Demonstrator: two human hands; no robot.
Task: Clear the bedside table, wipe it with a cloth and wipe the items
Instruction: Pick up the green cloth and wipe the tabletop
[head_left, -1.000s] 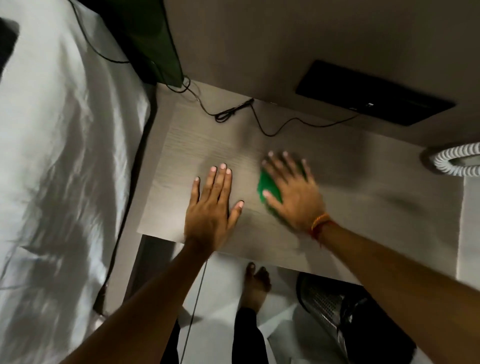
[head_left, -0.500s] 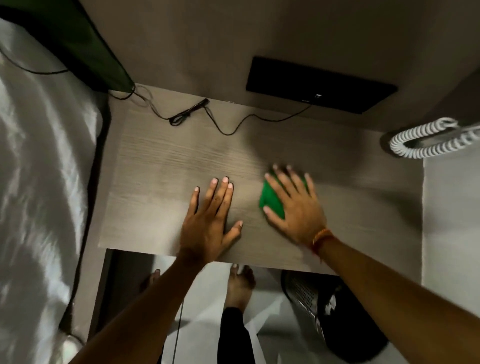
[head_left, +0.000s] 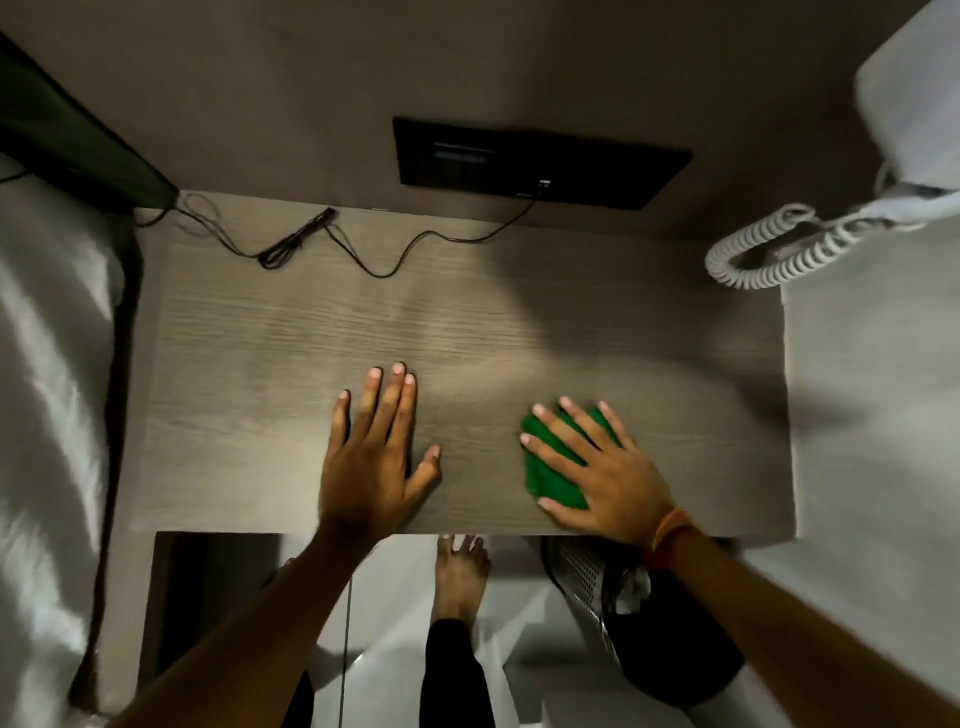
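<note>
**Green cloth pressed flat on the bedside surface**

The right hand (head_left: 608, 473) lies palm down on a folded green cloth (head_left: 550, 478), near the front edge of the wooden surface (head_left: 291, 332) and toward its right side. The fingers (head_left: 558, 452) are spread wide and flat over the cloth, pressing it down rather than curled around it; green fabric shows between them and past the thumb. An orange band (head_left: 670, 527) circles the right wrist.

The left hand (head_left: 371, 457) rests palm down on the bare wood, to the left of the cloth and apart from it. Its 4 fingers are straight and close together, the thumb angled out to the right, and it grasps nothing.

At the back of the surface a thin black cable (head_left: 363, 254) trails in loops, with a bundled section near the left corner, and runs up to a dark panel (head_left: 540, 166) on the wall. A white coiled cord (head_left: 769, 254) hangs by the right back corner. White bedding (head_left: 47, 389) fills the left side of the view.

Below the front edge, a bare foot (head_left: 460, 577) stands on the pale floor, and a perforated metal bin (head_left: 576, 571) with a dark liner sits under the right forearm.
</note>
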